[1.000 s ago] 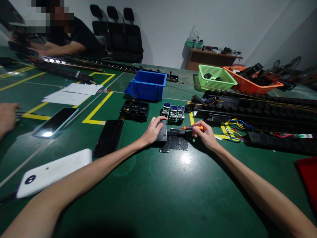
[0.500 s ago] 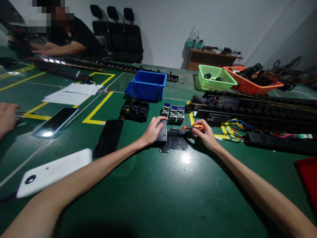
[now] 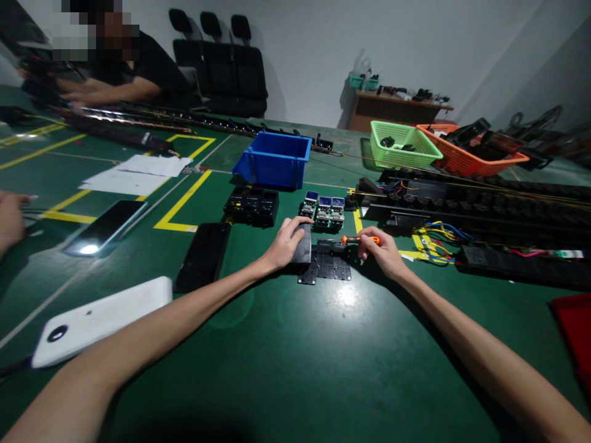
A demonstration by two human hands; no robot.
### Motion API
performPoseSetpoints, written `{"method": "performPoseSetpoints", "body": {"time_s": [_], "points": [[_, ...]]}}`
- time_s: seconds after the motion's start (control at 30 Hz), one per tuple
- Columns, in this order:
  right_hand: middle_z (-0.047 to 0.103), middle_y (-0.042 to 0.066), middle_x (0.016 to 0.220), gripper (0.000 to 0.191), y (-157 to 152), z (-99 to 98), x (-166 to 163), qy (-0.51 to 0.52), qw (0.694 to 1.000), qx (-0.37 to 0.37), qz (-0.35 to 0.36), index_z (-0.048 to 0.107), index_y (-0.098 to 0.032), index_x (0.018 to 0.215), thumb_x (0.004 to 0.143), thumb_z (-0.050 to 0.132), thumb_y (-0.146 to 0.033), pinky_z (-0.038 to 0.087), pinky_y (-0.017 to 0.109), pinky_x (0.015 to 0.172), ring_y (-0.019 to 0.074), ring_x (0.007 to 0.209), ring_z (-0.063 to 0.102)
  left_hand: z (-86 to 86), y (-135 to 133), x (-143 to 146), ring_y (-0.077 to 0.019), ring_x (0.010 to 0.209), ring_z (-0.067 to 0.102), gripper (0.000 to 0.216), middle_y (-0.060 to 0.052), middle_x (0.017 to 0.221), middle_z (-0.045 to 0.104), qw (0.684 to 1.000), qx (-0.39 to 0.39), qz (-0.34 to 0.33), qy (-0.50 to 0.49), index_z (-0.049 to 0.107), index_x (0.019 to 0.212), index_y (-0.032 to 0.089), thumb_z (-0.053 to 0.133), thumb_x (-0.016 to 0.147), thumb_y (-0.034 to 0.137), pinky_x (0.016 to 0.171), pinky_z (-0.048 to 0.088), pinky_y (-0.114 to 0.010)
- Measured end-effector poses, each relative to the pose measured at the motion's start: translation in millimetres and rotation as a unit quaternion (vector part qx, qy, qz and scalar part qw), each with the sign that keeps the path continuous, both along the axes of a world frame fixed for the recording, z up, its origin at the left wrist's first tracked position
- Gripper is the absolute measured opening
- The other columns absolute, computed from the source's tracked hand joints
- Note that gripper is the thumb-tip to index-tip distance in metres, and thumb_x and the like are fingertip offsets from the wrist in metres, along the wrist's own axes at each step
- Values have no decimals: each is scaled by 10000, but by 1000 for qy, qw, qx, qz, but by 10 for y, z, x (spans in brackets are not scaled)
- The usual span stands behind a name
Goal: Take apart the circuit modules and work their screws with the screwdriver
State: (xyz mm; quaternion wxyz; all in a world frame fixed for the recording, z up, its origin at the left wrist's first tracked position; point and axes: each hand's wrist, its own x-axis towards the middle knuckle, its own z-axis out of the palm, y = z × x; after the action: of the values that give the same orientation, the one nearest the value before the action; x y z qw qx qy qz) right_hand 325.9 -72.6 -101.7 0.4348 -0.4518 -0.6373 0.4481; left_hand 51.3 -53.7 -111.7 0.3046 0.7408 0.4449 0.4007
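My left hand (image 3: 286,243) is curled over a small black block (image 3: 303,244) at the left end of a flat black plastic panel (image 3: 325,266) on the green table. My right hand (image 3: 383,251) is closed on an orange-handled screwdriver (image 3: 357,239), whose tip points left onto a dark part at the panel's far edge. Just beyond the panel stand three small circuit modules with blue displays (image 3: 323,211).
A blue bin (image 3: 274,159), a black module block (image 3: 252,206), two dark phones (image 3: 203,256) (image 3: 106,226) and a white device (image 3: 95,320) lie to the left. Long black power strips with coloured wires (image 3: 462,212), a green basket (image 3: 401,144) and an orange basket (image 3: 466,157) are at right. Other people's hands work at far left.
The screwdriver has shifted slightly in my right hand, its handle turning and dropping a little. My left hand stays on the black block.
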Motion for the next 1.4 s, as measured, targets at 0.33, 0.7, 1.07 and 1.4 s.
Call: {"method": "performPoseSetpoints", "body": {"time_s": [0.33,0.7,1.07,1.4], "points": [[596,-27,597,252,8,-3,-12,9,1000,5,-2,582,-198,886,837,638,-438,439,253,535,120,522,530,-1,-7,-5,-203,1069,491,337,-40,1098,546,1000,6,-2,-2,553,1199,247,350,930,268,1039,358,-370],[536,-46,493,319,20,-23,-16,0,999,11,-30,552,-193,766,859,598,-495,358,221,458,95,425,463,-19,7,-7,-202,1086,490,345,-44,1122,554,1000,12,-4,-3,552,1212,230,357,929,265,1050,352,-369],[543,-43,500,289,26,-47,5,22,999,13,-28,554,-196,763,859,611,-462,363,222,462,98,432,470,-18,5,-3,-199,1080,491,344,-45,1113,555,1000,9,-1,-3,552,1212,233,360,927,261,1045,355,-363],[561,-44,501,265,30,-49,-1,17,1000,11,-10,550,-195,804,879,594,-445,380,222,468,97,430,489,-12,4,-8,-200,1082,494,334,-45,1118,552,1000,9,-3,-6,553,1204,234,363,931,262,1044,355,-365]]}}
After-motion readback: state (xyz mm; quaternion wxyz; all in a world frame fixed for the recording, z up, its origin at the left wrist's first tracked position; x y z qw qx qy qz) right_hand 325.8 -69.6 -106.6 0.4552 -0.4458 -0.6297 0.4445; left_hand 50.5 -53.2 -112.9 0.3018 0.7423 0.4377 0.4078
